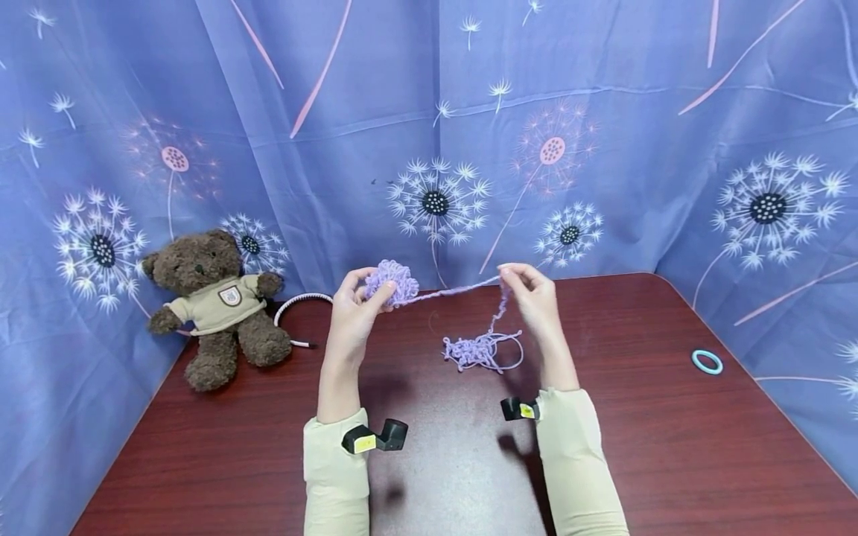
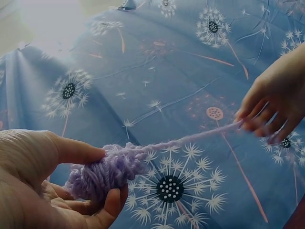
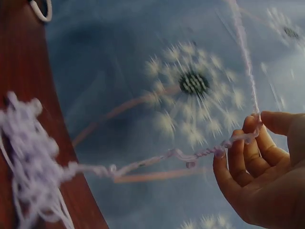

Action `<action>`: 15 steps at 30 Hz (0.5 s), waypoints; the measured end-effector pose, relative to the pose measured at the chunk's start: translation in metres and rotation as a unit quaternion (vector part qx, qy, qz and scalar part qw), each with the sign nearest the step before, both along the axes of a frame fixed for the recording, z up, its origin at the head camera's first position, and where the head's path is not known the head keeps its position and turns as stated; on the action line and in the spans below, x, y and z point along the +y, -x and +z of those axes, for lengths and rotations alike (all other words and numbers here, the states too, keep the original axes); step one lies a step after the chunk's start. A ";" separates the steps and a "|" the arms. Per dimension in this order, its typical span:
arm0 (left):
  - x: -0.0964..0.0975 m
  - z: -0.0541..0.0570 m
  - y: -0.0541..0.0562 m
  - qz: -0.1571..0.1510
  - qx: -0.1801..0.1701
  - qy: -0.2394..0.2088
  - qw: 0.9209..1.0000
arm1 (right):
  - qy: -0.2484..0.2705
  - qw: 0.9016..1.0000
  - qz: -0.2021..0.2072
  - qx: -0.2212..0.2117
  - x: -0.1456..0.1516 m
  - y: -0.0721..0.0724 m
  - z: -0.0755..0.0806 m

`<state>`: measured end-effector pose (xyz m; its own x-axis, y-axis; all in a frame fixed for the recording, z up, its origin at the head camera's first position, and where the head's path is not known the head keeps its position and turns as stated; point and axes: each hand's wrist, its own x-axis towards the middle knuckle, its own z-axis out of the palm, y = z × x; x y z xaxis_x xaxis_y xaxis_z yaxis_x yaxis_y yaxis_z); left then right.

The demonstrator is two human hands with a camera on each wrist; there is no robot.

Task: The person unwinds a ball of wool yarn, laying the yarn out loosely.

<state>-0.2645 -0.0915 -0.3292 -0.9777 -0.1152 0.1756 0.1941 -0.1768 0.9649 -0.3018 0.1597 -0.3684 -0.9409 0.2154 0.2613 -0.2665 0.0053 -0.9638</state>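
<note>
A small bundle of lilac yarn [image 1: 392, 281] is gripped between the thumb and fingers of my left hand [image 1: 355, 313]. From it a strand of yarn [image 1: 450, 291] runs taut to my right hand [image 1: 536, 301], which pinches it between thumb and fingertips. Below the right hand the strand hangs slack and kinked, down to a loose tangle of yarn [image 1: 477, 351] on the table. In the left wrist view the wound bundle [image 2: 107, 174] shows its wraps, with the thumb on top and fingers beneath. The right wrist view shows the crinkled length [image 3: 143, 162] leading from the fingertips to the tangle.
A brown teddy bear [image 1: 228, 305] in a beige shirt sits at the table's left side. Beside it curves a white cord [image 1: 302, 298]. Towards the right edge lies a light blue ring [image 1: 707, 362]. A blue dandelion-print curtain [image 1: 362, 171] hangs behind the dark red table [image 1: 643, 447].
</note>
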 end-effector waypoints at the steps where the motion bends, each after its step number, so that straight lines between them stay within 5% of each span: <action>1: 0.001 0.000 0.000 -0.003 -0.001 0.001 1.000 | -0.011 1.000 0.014 0.000 -0.007 -0.001 0.000; 6: 0.004 0.001 -0.001 -0.014 -0.003 0.008 1.000 | -0.058 0.993 0.104 -0.004 -0.042 -0.009 0.002; 15: 0.008 0.001 -0.002 -0.023 0.005 0.006 1.000 | -0.152 0.963 0.220 0.016 -0.091 -0.026 0.000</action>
